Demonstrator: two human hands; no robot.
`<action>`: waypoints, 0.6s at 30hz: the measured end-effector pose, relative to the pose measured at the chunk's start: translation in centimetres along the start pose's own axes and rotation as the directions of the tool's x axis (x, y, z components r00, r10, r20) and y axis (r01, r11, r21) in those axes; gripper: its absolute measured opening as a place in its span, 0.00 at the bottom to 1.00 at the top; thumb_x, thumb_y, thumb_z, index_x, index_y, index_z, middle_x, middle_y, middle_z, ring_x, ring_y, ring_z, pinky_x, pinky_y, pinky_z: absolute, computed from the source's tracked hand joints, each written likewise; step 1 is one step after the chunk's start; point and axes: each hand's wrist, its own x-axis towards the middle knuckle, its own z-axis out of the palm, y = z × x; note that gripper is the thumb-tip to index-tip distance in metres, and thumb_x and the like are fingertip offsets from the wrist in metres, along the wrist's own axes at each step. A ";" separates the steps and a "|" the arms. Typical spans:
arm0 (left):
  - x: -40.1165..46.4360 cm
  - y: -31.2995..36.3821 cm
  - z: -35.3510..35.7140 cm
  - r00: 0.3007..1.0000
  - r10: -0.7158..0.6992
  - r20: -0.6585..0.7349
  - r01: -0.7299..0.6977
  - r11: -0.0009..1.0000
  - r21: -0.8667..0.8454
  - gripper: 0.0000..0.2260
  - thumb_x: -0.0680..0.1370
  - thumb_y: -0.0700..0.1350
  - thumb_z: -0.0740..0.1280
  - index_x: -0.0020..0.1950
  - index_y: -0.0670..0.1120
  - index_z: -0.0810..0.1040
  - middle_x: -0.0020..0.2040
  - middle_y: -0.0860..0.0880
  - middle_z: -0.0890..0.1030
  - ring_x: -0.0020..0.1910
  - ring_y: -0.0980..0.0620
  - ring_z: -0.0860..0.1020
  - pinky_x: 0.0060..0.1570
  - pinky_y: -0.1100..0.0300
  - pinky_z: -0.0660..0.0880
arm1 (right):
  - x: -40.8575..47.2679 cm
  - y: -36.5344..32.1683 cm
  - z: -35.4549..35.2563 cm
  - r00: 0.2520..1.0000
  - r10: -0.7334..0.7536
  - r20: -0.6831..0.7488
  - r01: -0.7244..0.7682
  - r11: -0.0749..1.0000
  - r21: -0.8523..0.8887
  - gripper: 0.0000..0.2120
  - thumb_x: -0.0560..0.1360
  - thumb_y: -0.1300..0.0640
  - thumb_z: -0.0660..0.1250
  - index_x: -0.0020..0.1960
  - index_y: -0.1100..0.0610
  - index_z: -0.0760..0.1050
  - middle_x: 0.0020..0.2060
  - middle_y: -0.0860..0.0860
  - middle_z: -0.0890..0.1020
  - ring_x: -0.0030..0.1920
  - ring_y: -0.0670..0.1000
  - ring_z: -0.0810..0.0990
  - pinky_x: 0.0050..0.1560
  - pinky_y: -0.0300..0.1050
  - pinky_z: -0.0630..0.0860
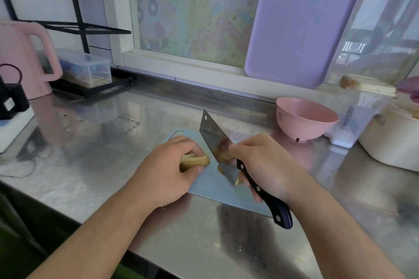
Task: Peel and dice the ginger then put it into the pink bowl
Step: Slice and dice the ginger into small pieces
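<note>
On a light blue cutting board [210, 186] lies a stack of yellowish ginger strips [195, 161], pinned down by my left hand [167, 170]. Just right of the ginger, my right hand [265, 165] grips a cleaver [215, 142] by its black riveted handle. The blade is tilted with its tip pointing away and its edge near the board. Small cut ginger pieces [221, 169] cling to the blade and lie beneath it. The pink bowl [306, 118] stands upright on the steel counter, beyond and to the right of the board; I see nothing inside it.
A pink kettle [25, 59] and a black rack holding a clear box [86, 68] stand at the back left. A purple board [301, 22] leans on the window. A clear container [353, 118] and a cream pot [394, 140] crowd the right side.
</note>
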 end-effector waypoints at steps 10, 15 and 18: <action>0.0 -0.1 0.1 0.998 -0.034 -0.044 0.032 0.999 -0.038 0.09 0.78 0.52 0.73 0.56 0.59 0.81 0.52 0.66 0.81 0.54 0.65 0.78 0.52 0.73 0.70 | -0.2 -0.2 0.3 1.000 -0.006 -0.011 0.006 1.000 0.015 0.13 0.76 0.59 0.59 0.37 0.67 0.67 0.25 0.59 0.73 0.17 0.56 0.71 0.27 0.43 0.66; 0.3 -0.2 0.4 0.997 0.020 -0.076 -0.018 0.999 0.034 0.04 0.78 0.52 0.73 0.52 0.56 0.85 0.50 0.64 0.82 0.51 0.62 0.79 0.53 0.66 0.75 | 0.0 -0.2 0.8 1.000 0.009 -0.022 -0.009 1.000 0.004 0.13 0.77 0.60 0.58 0.42 0.71 0.70 0.24 0.59 0.74 0.16 0.56 0.71 0.26 0.43 0.67; 0.2 -0.2 0.4 0.996 0.031 -0.089 -0.027 0.999 0.042 0.05 0.78 0.53 0.73 0.52 0.56 0.86 0.50 0.64 0.83 0.51 0.62 0.79 0.55 0.63 0.76 | 0.0 -0.3 0.9 0.999 0.024 -0.033 -0.024 1.000 -0.001 0.13 0.77 0.61 0.58 0.36 0.66 0.71 0.23 0.59 0.74 0.16 0.56 0.71 0.25 0.43 0.68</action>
